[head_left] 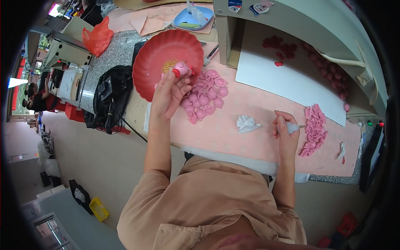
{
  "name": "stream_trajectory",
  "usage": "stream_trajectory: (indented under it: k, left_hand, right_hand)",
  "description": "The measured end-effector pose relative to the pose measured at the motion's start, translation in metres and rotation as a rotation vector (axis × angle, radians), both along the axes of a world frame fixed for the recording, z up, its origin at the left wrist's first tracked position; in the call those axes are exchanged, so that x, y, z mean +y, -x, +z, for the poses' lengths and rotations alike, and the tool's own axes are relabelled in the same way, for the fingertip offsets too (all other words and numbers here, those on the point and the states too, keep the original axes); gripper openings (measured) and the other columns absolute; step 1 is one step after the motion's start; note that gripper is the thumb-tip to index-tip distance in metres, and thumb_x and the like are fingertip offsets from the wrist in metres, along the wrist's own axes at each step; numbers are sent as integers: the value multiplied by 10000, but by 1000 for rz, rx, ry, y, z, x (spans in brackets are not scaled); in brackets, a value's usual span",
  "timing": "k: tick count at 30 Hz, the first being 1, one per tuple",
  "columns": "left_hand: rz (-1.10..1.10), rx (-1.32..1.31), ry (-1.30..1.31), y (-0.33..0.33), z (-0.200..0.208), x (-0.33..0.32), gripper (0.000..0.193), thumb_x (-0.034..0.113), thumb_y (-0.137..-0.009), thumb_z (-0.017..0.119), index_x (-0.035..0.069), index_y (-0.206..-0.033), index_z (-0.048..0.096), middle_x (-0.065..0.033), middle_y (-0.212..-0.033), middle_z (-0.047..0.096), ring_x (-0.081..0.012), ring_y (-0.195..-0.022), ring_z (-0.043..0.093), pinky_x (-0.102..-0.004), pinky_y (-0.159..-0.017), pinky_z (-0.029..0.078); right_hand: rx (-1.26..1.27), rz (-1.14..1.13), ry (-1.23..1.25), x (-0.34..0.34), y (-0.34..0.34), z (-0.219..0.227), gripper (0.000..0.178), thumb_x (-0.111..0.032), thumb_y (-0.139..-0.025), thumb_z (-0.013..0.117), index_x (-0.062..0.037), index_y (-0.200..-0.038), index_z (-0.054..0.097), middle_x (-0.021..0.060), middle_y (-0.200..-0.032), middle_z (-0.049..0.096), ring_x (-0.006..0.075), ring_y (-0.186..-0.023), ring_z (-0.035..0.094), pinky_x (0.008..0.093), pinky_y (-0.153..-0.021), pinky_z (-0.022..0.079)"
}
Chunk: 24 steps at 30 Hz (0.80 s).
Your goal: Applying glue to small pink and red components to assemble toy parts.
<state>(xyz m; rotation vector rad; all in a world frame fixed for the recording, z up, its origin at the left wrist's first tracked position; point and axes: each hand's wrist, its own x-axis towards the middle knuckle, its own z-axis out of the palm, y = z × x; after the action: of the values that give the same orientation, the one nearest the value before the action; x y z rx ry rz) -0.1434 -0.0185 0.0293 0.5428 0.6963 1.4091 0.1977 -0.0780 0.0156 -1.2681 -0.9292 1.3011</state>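
Note:
My left hand is raised at the near side of a red scalloped bowl. Its fingers are closed on a small pink ball figure with red parts. Just right of the bowl lies a pile of pink balls and frilly pink pieces. In my right hand, held over the pink mat, is a small pale squeeze bottle with a thin tip pointing right. That tip is close to a second heap of frilly pink pieces. A crumpled white tissue sits to the left of the right hand.
A grey cabinet stands over a white board holding red pieces and rows of dark pink balls. At the back is a blue tray with small bottles. A black bag and a red plastic bag are at the left.

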Motion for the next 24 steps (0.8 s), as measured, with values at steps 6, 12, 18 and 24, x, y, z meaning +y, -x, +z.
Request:
stream_trajectory:
  k: [6, 12, 18, 24]
  left_hand:
    - [528, 1408, -170, 32, -4, -2, 274, 148, -916, 605, 21, -1159, 615, -98, -1065, 631, -169, -888, 620, -271, -775, 506]
    - [315, 1353, -920, -100, 84, -37, 246, 63, -845, 619, 29, -1089, 640, -129, -1101, 619, -268, -998, 605, -356, -860, 471]
    - [-1, 1014, -1230, -183, 162, -120, 250, 218, -737, 665, 114, -964, 645, -116, -998, 607, -239, -876, 602, -388, -736, 491]
    - [-275, 985, -1547, -181, 109, -98, 402, 205, -675, 660, 29, -1036, 630, -49, -984, 649, -192, -906, 584, -376, -694, 464]
  right_hand:
    - [-182, 12, 5, -10, -14, 3, 157, -100, -909, 603, -36, -1047, 640, -44, -733, 559, 19, -614, 476, 181, -540, 398]
    - [-227, -102, 50, -33, -37, -4, 166, -92, -907, 591, -32, -1055, 635, -25, -784, 581, 22, -655, 483, 181, -571, 398]
    - [-502, 100, -233, 47, -33, -10, 191, -101, -858, 641, -27, -1032, 657, 63, -930, 660, 129, -861, 602, 255, -793, 468]
    - [-1160, -54, -607, 172, -33, -19, 300, -244, -858, 673, -66, -1099, 657, 167, -991, 659, 330, -915, 618, 378, -806, 487]
